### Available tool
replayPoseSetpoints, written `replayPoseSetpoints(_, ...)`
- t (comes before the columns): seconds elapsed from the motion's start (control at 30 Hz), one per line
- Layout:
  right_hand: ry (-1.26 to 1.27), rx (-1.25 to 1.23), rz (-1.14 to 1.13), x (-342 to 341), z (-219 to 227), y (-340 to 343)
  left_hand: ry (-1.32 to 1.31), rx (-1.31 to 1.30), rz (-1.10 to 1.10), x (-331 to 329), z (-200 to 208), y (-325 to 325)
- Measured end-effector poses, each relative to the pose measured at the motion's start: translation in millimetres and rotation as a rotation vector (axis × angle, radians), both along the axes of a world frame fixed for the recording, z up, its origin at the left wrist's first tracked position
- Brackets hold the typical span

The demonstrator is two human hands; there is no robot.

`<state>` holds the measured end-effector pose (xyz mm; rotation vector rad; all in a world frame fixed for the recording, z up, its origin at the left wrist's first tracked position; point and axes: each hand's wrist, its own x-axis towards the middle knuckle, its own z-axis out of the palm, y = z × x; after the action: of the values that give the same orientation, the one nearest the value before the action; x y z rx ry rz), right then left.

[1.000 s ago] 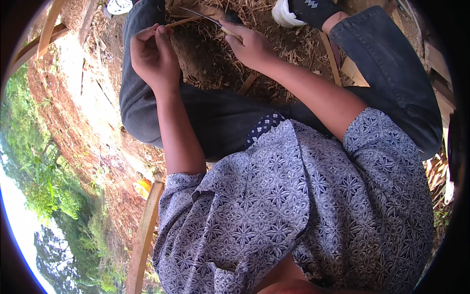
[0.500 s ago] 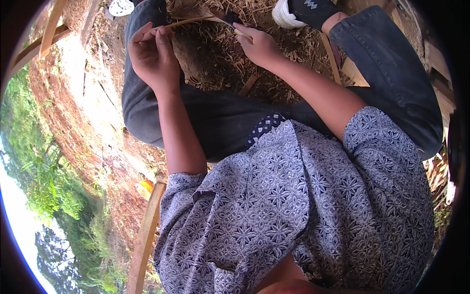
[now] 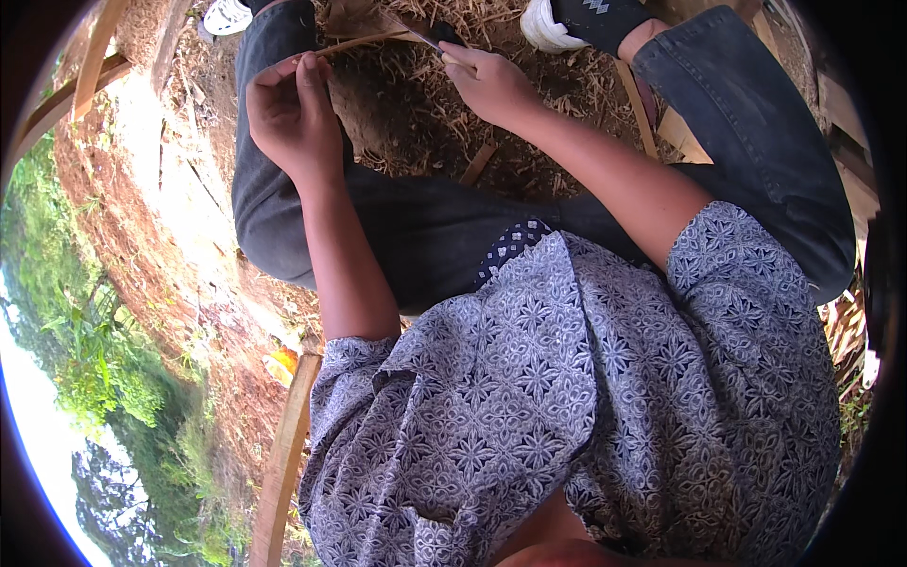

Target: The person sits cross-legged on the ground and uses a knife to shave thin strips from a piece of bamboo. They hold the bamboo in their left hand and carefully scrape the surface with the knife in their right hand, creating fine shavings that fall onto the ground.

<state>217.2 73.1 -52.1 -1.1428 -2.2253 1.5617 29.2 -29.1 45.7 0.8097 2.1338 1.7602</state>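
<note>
Take the white shoe [image 3: 548, 28] on the person's right foot as the landmark. The thin wooden strip [image 3: 370, 41] is to the left of that shoe, held off the ground, its far end pointing toward it. The left hand [image 3: 298, 118] is farther left of the shoe, thumb and forefinger pinching the strip's near end; its other fingers are curled and partly hidden. The right hand [image 3: 496, 90], just below and left of the shoe, is wrapped around the pale handle of a knife [image 3: 455, 62], whose thin blade slants up and away from the shoe across the strip's far end. Whether the edge touches the wood, I cannot tell.

A second ago the right hand was farther from the shoe and closer to the left hand; it has since drawn the knife toward the shoe, with a slight return in the last half second. More of the strip now shows between the hands, while the left hand has barely shifted. To my judgement, this means the blade is working on the strip's far part, with the left hand serving as the steady anchor.

Below and left of the shoe, shavings [image 3: 402, 137] litter the soil, and a short wood piece [image 3: 480, 163] lies among them
</note>
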Motion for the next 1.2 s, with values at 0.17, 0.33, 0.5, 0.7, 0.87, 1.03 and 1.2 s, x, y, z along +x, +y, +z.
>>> replayPoseSetpoints(0.17, 0.051, -0.057, 0.073, -18, 48, -5, 0.071, 0.031, -0.011, -2, -3, -2)
replayPoseSetpoints(0.33, -0.097, -0.038, 0.035, -1, 15, -1, 0.067, 0.000, -0.022, -2, -2, -2)
replayPoseSetpoints(0.5, -0.029, -0.070, 0.095, -21, 52, -3, 0.130, -0.022, -0.026, -2, -3, -2)
replayPoseSetpoints(0.7, -0.103, -0.082, 0.031, -7, 13, -1, 0.049, -0.061, -0.005, -1, 5, -3)
replayPoseSetpoints(0.87, 0.024, -0.076, 0.062, -13, 39, -7, 0.023, -0.005, -0.019, 2, 4, 0)
replayPoseSetpoints(1.03, -0.095, -0.153, 0.051, -9, 27, 2, 0.045, -0.027, -0.025, -1, 4, -1)
replayPoseSetpoints(1.2, 0.075, -0.067, 0.073, -18, 55, -6, 0.028, -0.032, -0.011, 2, 4, 0)
